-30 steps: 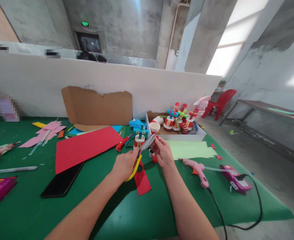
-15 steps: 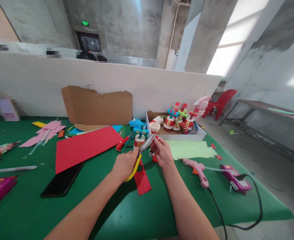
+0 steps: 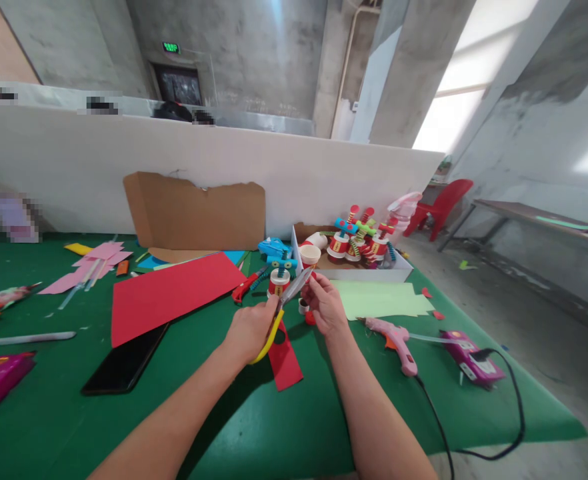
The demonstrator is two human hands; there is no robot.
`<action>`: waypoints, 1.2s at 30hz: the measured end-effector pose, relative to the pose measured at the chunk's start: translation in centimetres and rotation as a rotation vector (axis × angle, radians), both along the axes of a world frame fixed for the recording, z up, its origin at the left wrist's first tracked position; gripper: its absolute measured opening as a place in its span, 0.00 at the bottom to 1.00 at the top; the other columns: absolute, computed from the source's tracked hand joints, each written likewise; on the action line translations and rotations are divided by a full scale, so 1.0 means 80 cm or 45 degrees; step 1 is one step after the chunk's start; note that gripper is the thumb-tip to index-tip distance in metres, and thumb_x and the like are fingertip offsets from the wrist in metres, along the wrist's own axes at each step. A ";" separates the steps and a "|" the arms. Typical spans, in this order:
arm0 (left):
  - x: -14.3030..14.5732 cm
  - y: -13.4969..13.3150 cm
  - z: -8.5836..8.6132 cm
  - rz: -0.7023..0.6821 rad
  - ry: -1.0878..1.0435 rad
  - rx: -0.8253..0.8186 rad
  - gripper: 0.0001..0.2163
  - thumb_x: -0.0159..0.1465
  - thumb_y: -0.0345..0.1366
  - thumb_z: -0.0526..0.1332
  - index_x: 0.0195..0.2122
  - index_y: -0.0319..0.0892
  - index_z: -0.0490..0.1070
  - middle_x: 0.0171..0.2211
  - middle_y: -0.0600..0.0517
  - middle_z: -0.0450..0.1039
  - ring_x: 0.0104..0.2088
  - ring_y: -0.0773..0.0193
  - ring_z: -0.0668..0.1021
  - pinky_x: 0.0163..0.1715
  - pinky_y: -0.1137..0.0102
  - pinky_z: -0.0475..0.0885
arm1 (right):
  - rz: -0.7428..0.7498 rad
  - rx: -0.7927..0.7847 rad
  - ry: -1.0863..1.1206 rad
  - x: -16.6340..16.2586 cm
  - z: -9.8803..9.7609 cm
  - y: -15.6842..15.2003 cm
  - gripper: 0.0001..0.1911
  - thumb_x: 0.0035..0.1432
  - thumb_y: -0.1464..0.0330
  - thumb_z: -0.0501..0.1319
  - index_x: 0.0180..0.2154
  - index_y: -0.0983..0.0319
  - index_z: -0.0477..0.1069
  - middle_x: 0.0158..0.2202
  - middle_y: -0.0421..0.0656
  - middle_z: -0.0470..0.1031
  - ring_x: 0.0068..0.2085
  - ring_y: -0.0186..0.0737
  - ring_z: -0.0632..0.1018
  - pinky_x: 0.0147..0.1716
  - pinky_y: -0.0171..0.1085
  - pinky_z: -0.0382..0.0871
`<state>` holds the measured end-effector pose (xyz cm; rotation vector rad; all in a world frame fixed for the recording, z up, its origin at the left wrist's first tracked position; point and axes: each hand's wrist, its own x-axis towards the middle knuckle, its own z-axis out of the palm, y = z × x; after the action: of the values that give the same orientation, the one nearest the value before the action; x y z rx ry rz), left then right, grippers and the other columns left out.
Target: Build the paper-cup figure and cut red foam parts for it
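Note:
My left hand [image 3: 248, 332] is closed around the yellow handles of a pair of scissors [image 3: 275, 333], whose blades point up and to the right. The blades reach the fingertips of my right hand [image 3: 327, 308], which pinches a small red piece of paper [image 3: 314, 275], mostly hidden by the fingers. Below the scissors lies a red paper strip [image 3: 287, 368] with a round hole in it. Just behind the blades stands a small red and white paper-cup figure [image 3: 277, 283] with a blue top. A small red round piece [image 3: 310, 319] sits beneath my right hand.
A white box [image 3: 359, 273] holds several cup figures. Right of my hands are light green paper [image 3: 381, 298], a pink glue gun [image 3: 397, 343] and a purple box [image 3: 471, 359] with a black cable. Leftward lie red card [image 3: 174, 297], a phone [image 3: 124, 363] and a red utility knife [image 3: 247, 287].
Both hands stay almost in the same place. The scissor blades and the fingertips of my right hand have shifted very slightly.

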<state>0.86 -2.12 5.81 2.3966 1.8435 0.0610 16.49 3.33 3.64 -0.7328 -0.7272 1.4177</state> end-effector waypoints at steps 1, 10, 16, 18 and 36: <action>0.000 0.000 0.000 -0.001 0.002 0.001 0.12 0.67 0.33 0.47 0.51 0.42 0.60 0.41 0.43 0.76 0.38 0.54 0.81 0.36 0.64 0.74 | -0.001 0.003 -0.003 0.000 0.000 0.000 0.13 0.39 0.63 0.74 0.27 0.60 0.74 0.21 0.34 0.72 0.22 0.27 0.71 0.24 0.28 0.68; -0.001 -0.001 -0.001 -0.020 -0.027 0.011 0.13 0.67 0.33 0.48 0.51 0.42 0.60 0.40 0.44 0.75 0.38 0.50 0.81 0.35 0.61 0.74 | 0.003 -0.001 -0.003 0.000 0.000 0.000 0.14 0.37 0.63 0.74 0.27 0.60 0.75 0.21 0.34 0.73 0.22 0.26 0.71 0.24 0.27 0.68; -0.001 0.000 0.000 -0.019 -0.017 -0.006 0.13 0.67 0.33 0.47 0.51 0.41 0.60 0.39 0.44 0.76 0.39 0.49 0.81 0.35 0.60 0.74 | -0.007 -0.009 0.002 0.000 0.000 0.000 0.15 0.36 0.63 0.75 0.27 0.60 0.75 0.21 0.34 0.73 0.22 0.26 0.71 0.24 0.27 0.69; -0.001 0.000 0.000 -0.024 -0.023 -0.007 0.13 0.66 0.33 0.47 0.51 0.41 0.60 0.39 0.44 0.76 0.39 0.48 0.81 0.35 0.59 0.74 | -0.004 -0.011 0.002 0.000 0.000 0.000 0.15 0.36 0.63 0.75 0.27 0.60 0.75 0.21 0.34 0.73 0.22 0.26 0.71 0.24 0.27 0.69; -0.002 0.000 0.000 -0.036 -0.017 -0.004 0.14 0.66 0.32 0.48 0.52 0.41 0.60 0.39 0.43 0.76 0.39 0.48 0.81 0.36 0.60 0.73 | -0.004 -0.004 0.025 0.004 0.002 0.000 0.15 0.37 0.63 0.75 0.27 0.61 0.75 0.21 0.33 0.72 0.23 0.25 0.71 0.24 0.26 0.68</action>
<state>0.69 -2.16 5.83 2.4134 1.8022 0.0712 16.84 3.36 3.76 -0.7214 -0.7081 1.4218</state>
